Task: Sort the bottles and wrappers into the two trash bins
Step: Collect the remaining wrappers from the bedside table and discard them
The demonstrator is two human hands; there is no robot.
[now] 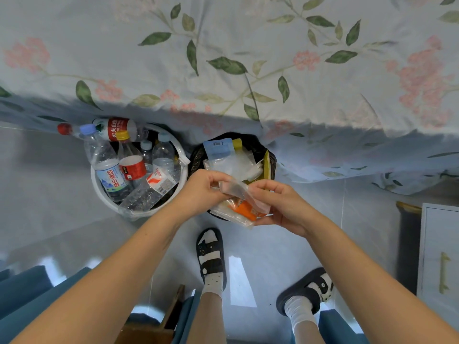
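On the floor a white bin [185,170] at the left is packed with several plastic bottles [109,170], some sticking out over its rim. Beside it on the right, a black-lined bin [272,157] holds several wrappers [223,155]. My left hand [201,189] and my right hand [280,202] meet over the near edge of the black-lined bin. Both pinch a clear plastic wrapper [239,192] stretched between them. More clear and orange wrappers [242,211] rest against my right palm below it.
A bed with a floral sheet [223,70] hangs over the floor just behind both bins. My two feet in black sandals [211,256] stand on the grey floor below the bins. A white cabinet [439,256] is at the right, blue fabric [29,299] at the lower left.
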